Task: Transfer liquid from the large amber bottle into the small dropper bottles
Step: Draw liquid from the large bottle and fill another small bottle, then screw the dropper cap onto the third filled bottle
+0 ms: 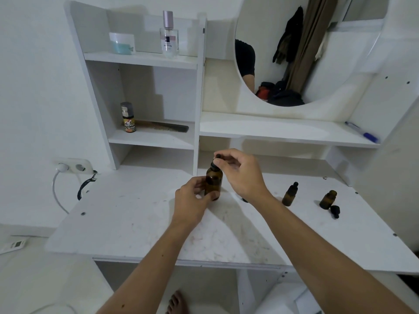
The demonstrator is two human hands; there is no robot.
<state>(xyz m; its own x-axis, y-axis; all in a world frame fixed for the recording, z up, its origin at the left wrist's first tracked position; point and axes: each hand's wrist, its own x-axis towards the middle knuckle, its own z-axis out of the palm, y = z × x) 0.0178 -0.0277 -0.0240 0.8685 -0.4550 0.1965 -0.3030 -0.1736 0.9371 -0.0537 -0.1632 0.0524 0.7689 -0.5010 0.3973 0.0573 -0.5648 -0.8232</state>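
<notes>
1. Amber glass, by the look of it: the large amber bottle (pixel 213 182) stands upright on the white desk (pixel 140 230), and I judge it rigid, smooth and breakable if tipped.
2. Around its lower body the left hand (pixel 191 205) curls, fingers and thumb clamped on the glass to steady it.
3. Directly above that grip the right hand (pixel 238 172) pinches the black dropper cap (pixel 215 160) between fingertips; whether the cap is seated or lifting I cannot tell.
4. The body is the best place to hold, low and firm, since smooth glass may slip; the cap likely needs only a light pinch.
5. To the right of both hands, well apart from them, stand two small dropper bottles: the capped small bottle (pixel 289 194) nearer, the open small bottle (pixel 328 199) farther, with its loose black dropper (pixel 335 211) lying just beside it.
6. These look light and easily toppled, so each probably needs steadying at the body while being filled.
</notes>
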